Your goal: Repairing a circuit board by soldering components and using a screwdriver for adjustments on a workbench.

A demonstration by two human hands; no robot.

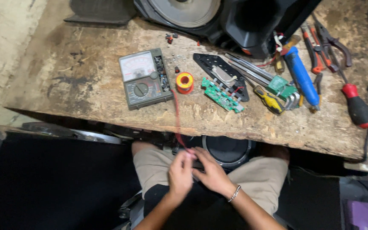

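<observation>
Over the lap, below the bench edge — left hand [180,174] and right hand [211,172] pinched together on a red lead [177,115] trailing down from the multimeter [145,79] beside a solder spool [185,81].

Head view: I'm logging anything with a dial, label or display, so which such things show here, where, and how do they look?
Analog multimeter: on the wooden bench, left of the solder spool; grey-green rectangular case, pale meter face above a round selector knob.
No packages, signs or lit screens show.
</observation>
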